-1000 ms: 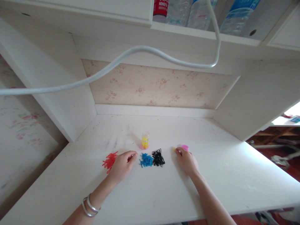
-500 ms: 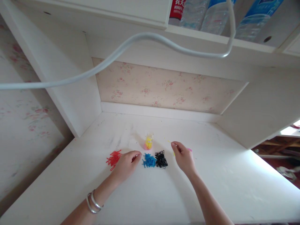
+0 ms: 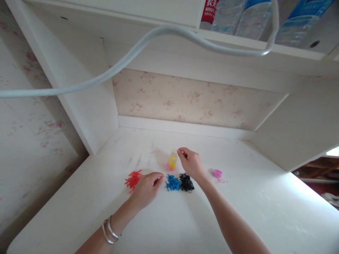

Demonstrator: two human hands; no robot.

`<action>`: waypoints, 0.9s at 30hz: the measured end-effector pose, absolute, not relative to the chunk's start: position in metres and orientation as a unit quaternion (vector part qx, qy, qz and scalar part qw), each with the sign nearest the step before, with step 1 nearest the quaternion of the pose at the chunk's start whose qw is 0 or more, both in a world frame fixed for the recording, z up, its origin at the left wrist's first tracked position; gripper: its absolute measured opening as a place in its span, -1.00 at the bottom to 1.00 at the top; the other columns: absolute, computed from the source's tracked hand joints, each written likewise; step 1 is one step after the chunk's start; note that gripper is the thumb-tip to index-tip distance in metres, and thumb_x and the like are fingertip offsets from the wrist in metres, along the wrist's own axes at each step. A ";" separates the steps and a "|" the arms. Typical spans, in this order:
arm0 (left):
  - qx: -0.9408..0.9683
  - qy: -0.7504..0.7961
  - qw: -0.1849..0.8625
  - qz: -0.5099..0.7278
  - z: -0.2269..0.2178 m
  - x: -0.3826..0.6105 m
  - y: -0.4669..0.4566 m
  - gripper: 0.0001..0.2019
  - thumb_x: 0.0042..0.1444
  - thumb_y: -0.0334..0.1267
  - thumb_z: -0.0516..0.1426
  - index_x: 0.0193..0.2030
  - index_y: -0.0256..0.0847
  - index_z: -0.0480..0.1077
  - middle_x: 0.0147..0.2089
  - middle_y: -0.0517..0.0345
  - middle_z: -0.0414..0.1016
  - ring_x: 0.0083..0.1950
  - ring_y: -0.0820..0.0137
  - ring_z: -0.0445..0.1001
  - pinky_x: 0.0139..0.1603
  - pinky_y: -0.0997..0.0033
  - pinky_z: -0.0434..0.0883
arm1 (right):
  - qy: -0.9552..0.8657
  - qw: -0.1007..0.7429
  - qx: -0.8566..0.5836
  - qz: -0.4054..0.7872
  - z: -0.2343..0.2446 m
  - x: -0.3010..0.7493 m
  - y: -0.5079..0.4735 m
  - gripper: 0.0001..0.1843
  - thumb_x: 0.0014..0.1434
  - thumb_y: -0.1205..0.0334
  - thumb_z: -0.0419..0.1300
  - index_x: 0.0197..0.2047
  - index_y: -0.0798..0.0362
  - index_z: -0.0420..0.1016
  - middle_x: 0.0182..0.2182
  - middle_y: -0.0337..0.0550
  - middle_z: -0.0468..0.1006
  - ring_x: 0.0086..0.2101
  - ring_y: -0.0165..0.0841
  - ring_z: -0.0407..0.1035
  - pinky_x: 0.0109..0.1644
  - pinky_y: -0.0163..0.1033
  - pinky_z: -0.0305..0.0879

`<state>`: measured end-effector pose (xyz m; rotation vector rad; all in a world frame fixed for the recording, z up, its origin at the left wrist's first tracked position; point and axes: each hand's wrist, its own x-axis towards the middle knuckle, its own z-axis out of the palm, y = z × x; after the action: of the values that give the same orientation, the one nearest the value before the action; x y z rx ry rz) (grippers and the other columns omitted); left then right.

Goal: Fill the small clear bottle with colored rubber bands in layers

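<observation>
My right hand [image 3: 191,163] hovers just right of a small clear bottle [image 3: 172,160] filled with yellow and pink bands, its fingertips pinched at the bottle's top; what they hold is too small to make out. My left hand [image 3: 147,187] rests on the white desk [image 3: 169,218] with fingers curled loosely, between a red pile of small bands [image 3: 134,179] and a blue pile [image 3: 172,183]. A black pile [image 3: 186,182] lies right of the blue one, under my right wrist. A pink lid [image 3: 217,173] sits further right.
A grey cable [image 3: 111,72] hangs across the view in front of the shelf. Water bottles [image 3: 246,17] stand on the shelf above. White side panels and a floral back wall [image 3: 190,98] enclose the desk; silver bangles ring my left wrist.
My right hand has lifted from beside the pink lid and moved left to the top of the small bottle. The left hand has stayed put; the camera tilted slightly.
</observation>
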<state>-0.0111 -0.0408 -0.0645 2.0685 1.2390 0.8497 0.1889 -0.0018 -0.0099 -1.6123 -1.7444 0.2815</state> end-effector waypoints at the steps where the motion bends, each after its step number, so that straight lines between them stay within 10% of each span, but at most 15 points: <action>1: 0.776 0.464 0.288 0.316 -0.064 -0.011 -0.041 -0.68 0.27 -0.14 -0.07 -0.27 -0.17 0.47 -0.33 0.17 0.53 -0.34 0.40 0.43 -0.30 0.45 0.29 | -0.680 0.369 -0.624 0.108 -0.010 0.189 -0.002 -0.59 0.25 -0.01 -0.05 -0.21 -0.02 0.56 -0.46 -0.22 0.54 -0.49 -0.40 0.32 -0.38 -0.34 0.13; 27: 0.894 0.412 0.138 0.105 -0.068 0.145 -0.032 -0.74 0.18 -0.12 0.06 -0.14 -0.18 0.49 -0.14 -0.04 0.55 -0.11 0.20 0.52 -0.12 0.25 0.42 | -0.357 0.641 -0.657 0.172 -0.089 0.306 -0.057 -0.49 0.08 -0.20 0.15 -0.23 0.11 0.53 -0.41 -0.15 0.54 -0.38 -0.34 0.38 -0.33 -0.29 0.23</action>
<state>0.1452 -0.0323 -0.0681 2.5871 1.1929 0.3048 0.3065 -0.0567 -0.0889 -1.4978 -0.8134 0.3931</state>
